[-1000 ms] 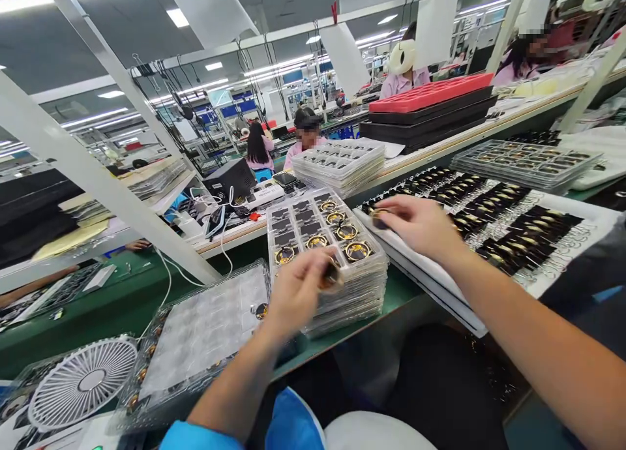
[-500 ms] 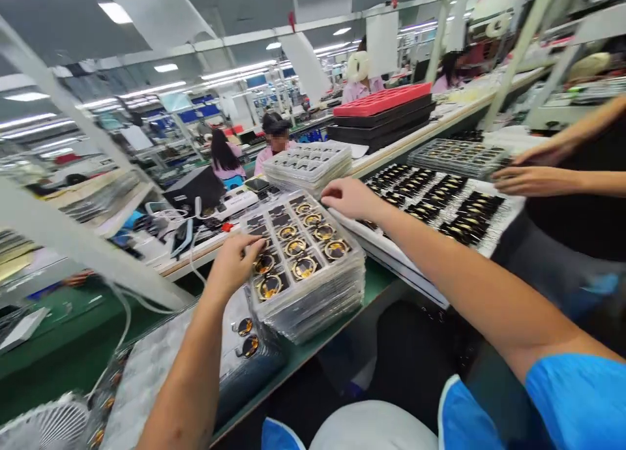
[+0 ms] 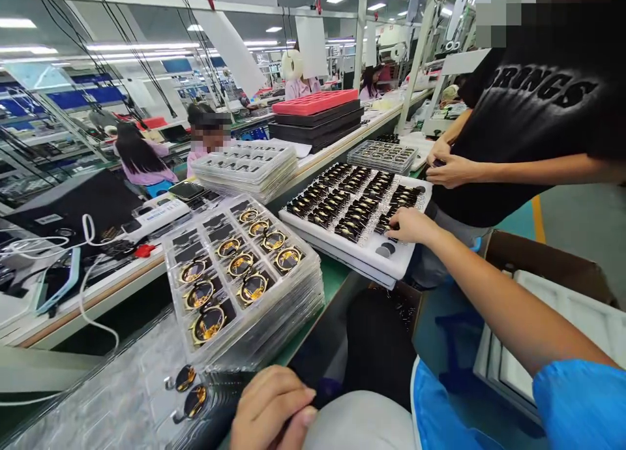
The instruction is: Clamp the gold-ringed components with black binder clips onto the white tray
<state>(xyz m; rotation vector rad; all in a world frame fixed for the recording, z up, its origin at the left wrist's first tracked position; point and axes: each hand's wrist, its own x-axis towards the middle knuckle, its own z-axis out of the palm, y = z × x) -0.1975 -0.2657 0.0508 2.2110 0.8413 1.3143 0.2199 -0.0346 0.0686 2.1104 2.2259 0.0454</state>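
My right hand [image 3: 411, 228] reaches into a white foam tray [image 3: 398, 264]. Its fingers are pinched at the near end of a row of thin black parts [image 3: 364, 209] standing on edge; the exact piece at the fingertips is partly hidden. Two loose dark discs [image 3: 385, 249] lie in the tray's near corner. My left hand [image 3: 274, 404] is above my lap, fingers curled together, with nothing showing in it. Left of the foam tray is a stack of clear plastic trays [image 3: 293, 313]. In its top tray sit several gold-rimmed round watch parts [image 3: 254, 285] with orange flex pieces.
Two dark discs with orange pieces [image 3: 195, 401] lie on clear trays at the lower left. Behind stand more plastic trays [image 3: 244, 163] and a red tray [image 3: 317, 102] on black ones. A co-worker's hands [image 3: 450, 166] are at the right, above a box of white trays [image 3: 577, 306].
My left hand has left the clear tray and come down to my lap. My right hand has moved right into the foam tray. The view has turned right; the co-worker's hands have come together.
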